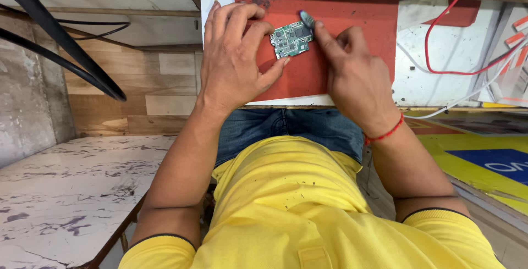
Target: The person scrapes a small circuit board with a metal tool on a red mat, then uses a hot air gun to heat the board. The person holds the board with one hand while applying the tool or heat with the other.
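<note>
The small green circuit board (291, 39) lies on the red mat (357, 32) at the bench edge, pinned by the left hand (234, 60) with curled fingers, while the right hand (349, 71) pinches a thin tool (306, 18) against its corner, so work on it looks underway, unfinished.

Small green circuit board (292, 39) lies flat on red mat (352, 21).

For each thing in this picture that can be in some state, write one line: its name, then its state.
Circuit board: bare, flat on the red mat, pinned at both ends.
Left hand: fingers curled on the board's left edge.
Right hand: forefinger on the board's top right corner.
Red wire: loose, looped on the bench.
</note>
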